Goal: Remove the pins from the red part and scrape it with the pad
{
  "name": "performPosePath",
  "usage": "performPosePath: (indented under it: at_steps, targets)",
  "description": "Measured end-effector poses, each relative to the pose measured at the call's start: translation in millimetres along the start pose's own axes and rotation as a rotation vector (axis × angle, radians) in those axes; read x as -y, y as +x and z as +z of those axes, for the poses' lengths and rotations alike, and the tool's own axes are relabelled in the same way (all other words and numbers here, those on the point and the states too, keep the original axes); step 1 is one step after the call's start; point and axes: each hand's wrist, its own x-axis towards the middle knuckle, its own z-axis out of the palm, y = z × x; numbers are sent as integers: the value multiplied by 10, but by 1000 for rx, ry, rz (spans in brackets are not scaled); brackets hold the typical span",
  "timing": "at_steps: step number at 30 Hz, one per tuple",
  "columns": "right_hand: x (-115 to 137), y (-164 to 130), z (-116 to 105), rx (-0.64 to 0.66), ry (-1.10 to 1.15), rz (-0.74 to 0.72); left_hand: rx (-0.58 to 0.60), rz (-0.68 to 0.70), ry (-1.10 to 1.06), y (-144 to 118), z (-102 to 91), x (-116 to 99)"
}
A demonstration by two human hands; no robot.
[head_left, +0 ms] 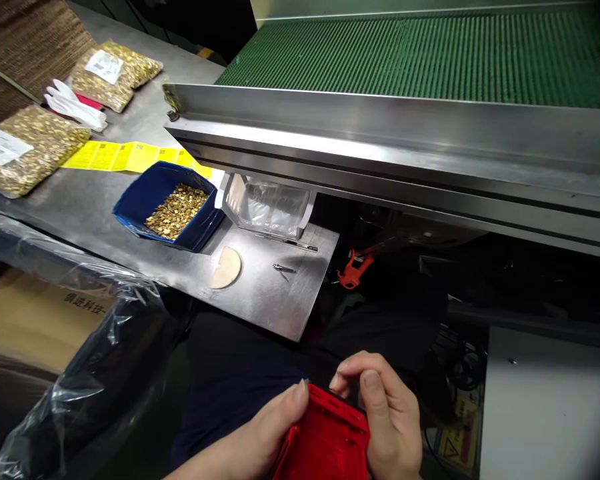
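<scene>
A red plastic case (325, 443) sits low in my lap at the bottom of the view, held from both sides. My left hand (255, 437) grips its left edge with the thumb on the top corner. My right hand (385, 413) wraps its right side, fingers curled over the top edge. Ahead on the steel table (275, 303) stand a blue bin (145, 193) of small brass parts (177, 210), a clear plastic bag (270, 208) in a metal chute, a tan half-disc (226, 268) and a small metal tool (283, 269).
A green conveyor belt (430, 57) with a steel rail (380, 127) crosses the top. Bags of brass parts (27, 150) (115, 73), white gloves (73, 105) and yellow labels (125, 157) lie at left. A plastic-lined carton (45, 320) stands at lower left, an orange clamp (353, 270) under the conveyor.
</scene>
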Motion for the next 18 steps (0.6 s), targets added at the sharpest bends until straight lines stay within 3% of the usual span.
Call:
performPosePath:
  at_steps: [18]
  targets:
    - [11, -32, -13, 1, -2, 48, 25, 13, 91, -33, -61, 69]
